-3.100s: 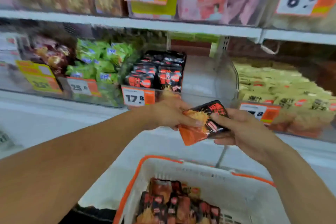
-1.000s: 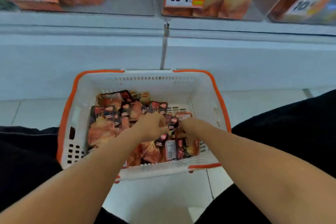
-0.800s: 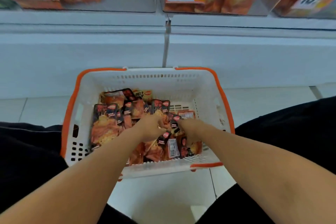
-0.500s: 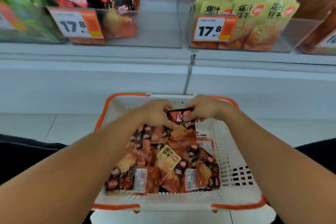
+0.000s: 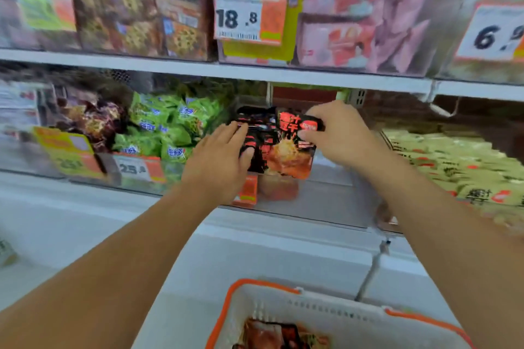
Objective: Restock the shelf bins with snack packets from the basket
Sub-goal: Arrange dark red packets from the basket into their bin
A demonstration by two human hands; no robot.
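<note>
fingers [image 5: 310, 136] of right hand [image 5: 337, 136] pinch glossy flat packet [image 5: 289, 147].

White store shelving [image 5: 283, 76], price tags [image 5: 249, 15], pale base panel [image 5: 255, 258], even light

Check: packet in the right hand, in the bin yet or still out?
Still out. The right hand pinches the black-and-orange packet by its top, hanging above the bin's clear front wall.

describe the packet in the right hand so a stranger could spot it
Middle shelf, in front of the clear bin right of the green bags. The right hand pinches a black-and-orange snack packet by its top edge, the only one held upright outside the stack.
</note>
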